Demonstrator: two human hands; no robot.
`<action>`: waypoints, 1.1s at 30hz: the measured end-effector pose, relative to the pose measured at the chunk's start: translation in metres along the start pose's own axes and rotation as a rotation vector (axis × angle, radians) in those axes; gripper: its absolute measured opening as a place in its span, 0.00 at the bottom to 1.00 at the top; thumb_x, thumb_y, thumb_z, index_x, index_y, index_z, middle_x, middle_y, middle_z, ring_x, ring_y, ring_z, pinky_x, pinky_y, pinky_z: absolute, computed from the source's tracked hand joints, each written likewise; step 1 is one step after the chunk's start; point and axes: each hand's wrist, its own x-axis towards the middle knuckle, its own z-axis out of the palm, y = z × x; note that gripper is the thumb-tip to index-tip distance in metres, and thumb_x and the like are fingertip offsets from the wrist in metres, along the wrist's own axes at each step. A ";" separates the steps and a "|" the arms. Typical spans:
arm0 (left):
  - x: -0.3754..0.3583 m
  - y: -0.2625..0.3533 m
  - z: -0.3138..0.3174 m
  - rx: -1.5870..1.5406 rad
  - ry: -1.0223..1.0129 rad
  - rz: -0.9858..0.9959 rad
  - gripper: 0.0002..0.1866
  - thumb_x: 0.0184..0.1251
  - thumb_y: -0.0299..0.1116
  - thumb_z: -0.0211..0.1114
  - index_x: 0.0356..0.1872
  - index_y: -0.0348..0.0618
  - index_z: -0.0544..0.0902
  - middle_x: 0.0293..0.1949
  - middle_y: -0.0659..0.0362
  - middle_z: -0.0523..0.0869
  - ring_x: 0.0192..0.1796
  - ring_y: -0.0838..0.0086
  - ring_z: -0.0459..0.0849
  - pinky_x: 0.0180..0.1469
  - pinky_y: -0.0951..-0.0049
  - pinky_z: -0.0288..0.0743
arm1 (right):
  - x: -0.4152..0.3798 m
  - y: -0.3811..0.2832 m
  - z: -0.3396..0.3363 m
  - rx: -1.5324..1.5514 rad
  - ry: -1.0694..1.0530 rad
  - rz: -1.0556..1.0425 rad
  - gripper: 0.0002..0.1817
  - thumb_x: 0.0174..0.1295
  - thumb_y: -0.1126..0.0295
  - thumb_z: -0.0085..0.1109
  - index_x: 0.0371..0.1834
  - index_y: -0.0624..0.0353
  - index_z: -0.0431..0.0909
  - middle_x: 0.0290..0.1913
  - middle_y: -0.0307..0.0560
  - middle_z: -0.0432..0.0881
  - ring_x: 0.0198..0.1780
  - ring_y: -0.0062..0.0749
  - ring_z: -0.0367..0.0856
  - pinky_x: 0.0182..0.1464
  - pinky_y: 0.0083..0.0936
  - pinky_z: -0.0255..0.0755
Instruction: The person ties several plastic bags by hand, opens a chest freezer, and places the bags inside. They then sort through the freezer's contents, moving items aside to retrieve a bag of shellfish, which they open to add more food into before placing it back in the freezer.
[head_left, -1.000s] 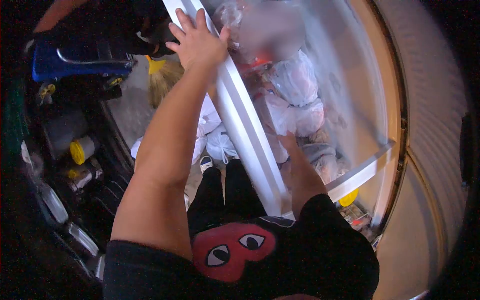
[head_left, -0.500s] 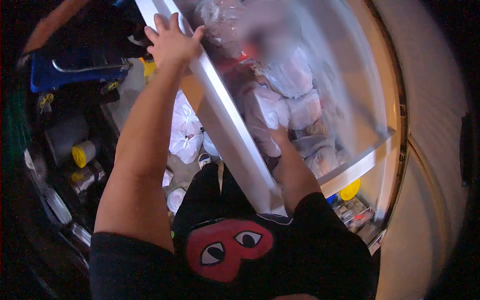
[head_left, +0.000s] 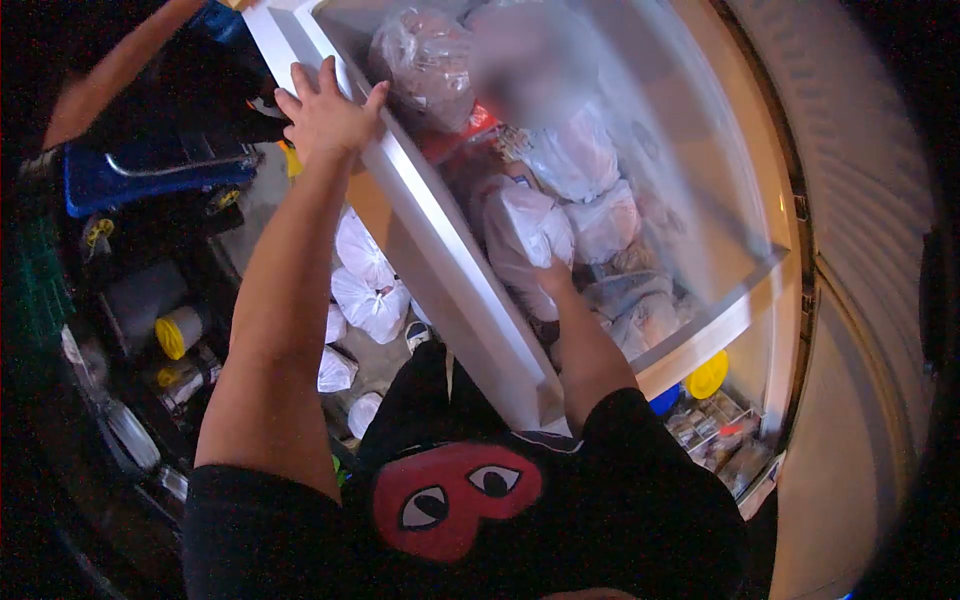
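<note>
My left hand (head_left: 330, 115) rests with spread fingers on the pale rim (head_left: 440, 205) of a chest freezer and holds nothing. Down inside the freezer, my right hand (head_left: 556, 280) grips the near end of a white plastic bag (head_left: 530, 220); its fingertips are partly hidden by the bag. Beside that bag lie another wrapped bag (head_left: 605, 220) and a larger clear-white bag (head_left: 575, 155). A clear plastic bag (head_left: 425, 60) with pinkish contents sits farther along, near a red package (head_left: 480, 120).
White tied bags (head_left: 370, 300) lie on the floor left of the freezer. A blue trolley (head_left: 150, 180) stands at the far left, close to another person's arm (head_left: 110, 75). A wire basket of packages (head_left: 715, 430) and a yellow lid (head_left: 707, 375) are at the lower right.
The view has shifted slightly, and the freezer contents look sharper. My left hand stays on the rim. My right hand remains at the same white bag.
</note>
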 end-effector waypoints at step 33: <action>-0.019 0.016 -0.044 -0.377 -0.225 -0.201 0.42 0.52 0.56 0.64 0.68 0.48 0.64 0.74 0.50 0.44 0.72 0.37 0.42 0.64 0.45 0.61 | 0.009 0.013 0.007 -0.058 0.000 -0.139 0.41 0.50 0.55 0.63 0.65 0.66 0.62 0.63 0.65 0.68 0.64 0.54 0.66 0.65 0.41 0.60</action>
